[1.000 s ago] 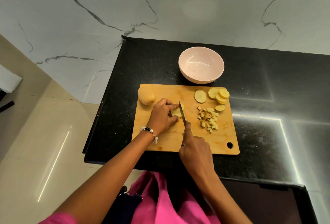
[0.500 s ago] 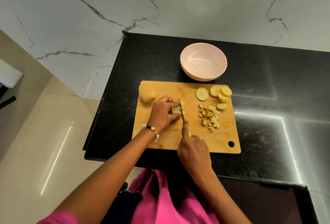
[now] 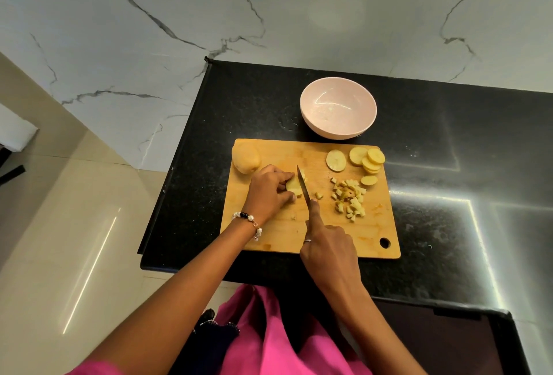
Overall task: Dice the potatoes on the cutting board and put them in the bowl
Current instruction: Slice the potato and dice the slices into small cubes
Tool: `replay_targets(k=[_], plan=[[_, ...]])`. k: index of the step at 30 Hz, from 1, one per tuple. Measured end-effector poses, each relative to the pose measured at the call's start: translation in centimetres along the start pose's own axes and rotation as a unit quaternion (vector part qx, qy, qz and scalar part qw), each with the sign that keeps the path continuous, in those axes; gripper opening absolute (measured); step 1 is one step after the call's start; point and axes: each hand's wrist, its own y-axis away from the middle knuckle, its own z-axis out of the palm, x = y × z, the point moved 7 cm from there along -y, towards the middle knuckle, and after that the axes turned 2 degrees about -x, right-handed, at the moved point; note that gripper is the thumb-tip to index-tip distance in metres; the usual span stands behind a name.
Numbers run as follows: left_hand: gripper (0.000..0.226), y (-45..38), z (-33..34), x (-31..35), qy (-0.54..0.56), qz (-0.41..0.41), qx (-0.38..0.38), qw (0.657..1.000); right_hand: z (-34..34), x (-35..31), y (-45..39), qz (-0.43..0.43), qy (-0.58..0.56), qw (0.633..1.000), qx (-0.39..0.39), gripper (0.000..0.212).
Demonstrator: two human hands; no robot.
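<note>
Nearest to me, a bright pink garment [image 3: 269, 341] fills the lower edge of the view, with both bare forearms reaching forward over the glossy black stone tabletop [image 3: 449, 195]. My right hand [image 3: 327, 244], a ring on one finger, is curled round the handle of a narrow steel-bladed knife [image 3: 302, 184], the index finger laid straight along the spine; the handle itself is hidden inside the fist. My left hand [image 3: 269, 192], with a pearl-and-black bead bracelet [image 3: 250, 220] at the wrist, grips a pale yellow partly cut potato piece [image 3: 294, 185] with bent fingers, just left of the blade. The blade stands edge-down against that piece, on the rectangular light wooden cutting board [image 3: 299, 234]. One loose cube [image 3: 319, 195] lies just right of the blade. Further right, a small heap of diced potato cubes [image 3: 350, 198] sits on the board. Beyond it, several round potato slices [image 3: 363, 160] lie overlapping near the far right corner. A whole unpeeled yellow potato [image 3: 246, 158] rests at the far left corner. Behind the board, just apart from its far edge, stands a round pale pink bowl [image 3: 338, 132]; I see no potato in it. A white marble-veined wall [image 3: 269, 9] rises behind
</note>
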Motion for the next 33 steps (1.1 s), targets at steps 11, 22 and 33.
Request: replay_targets(k=[11,22,33], plan=[[0.046,-0.1,-0.1,0.0,0.007,0.001,0.005,1.000,0.8,-1.7,-0.9,-0.026,0.081,0.996,-0.029,0.069],[0.050,0.0,0.0,0.1,-0.009,0.006,0.011,1.000,-0.5,0.3,3.8,0.000,0.027,0.998,-0.057,0.067],[0.042,0.5,-0.4,-0.4,-0.019,-0.040,0.043,0.998,0.0,-1.8,-0.3,-0.025,0.071,0.997,-0.025,0.068]])
